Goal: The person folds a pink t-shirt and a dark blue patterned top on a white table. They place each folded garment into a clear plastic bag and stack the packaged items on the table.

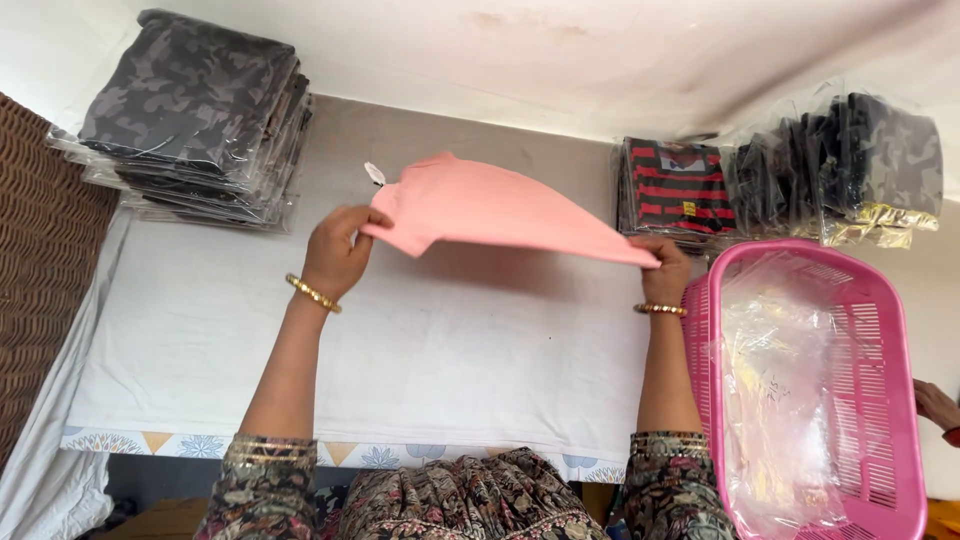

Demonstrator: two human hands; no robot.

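A pink folded garment (490,205) with a small white tag at its far corner hangs lifted above the white cloth-covered table (450,340). My left hand (338,250) pinches its near left corner. My right hand (664,270) grips its near right corner. Both wrists wear gold bangles. The garment tilts up away from me, clear of the table surface.
A stack of bagged camouflage garments (195,110) lies at the far left. A bagged red-and-black striped stack (675,188) and dark bagged garments (850,165) lie at the far right. A pink plastic basket (880,350) with clear bags stands at right. Another person's hand (935,405) shows at the right edge.
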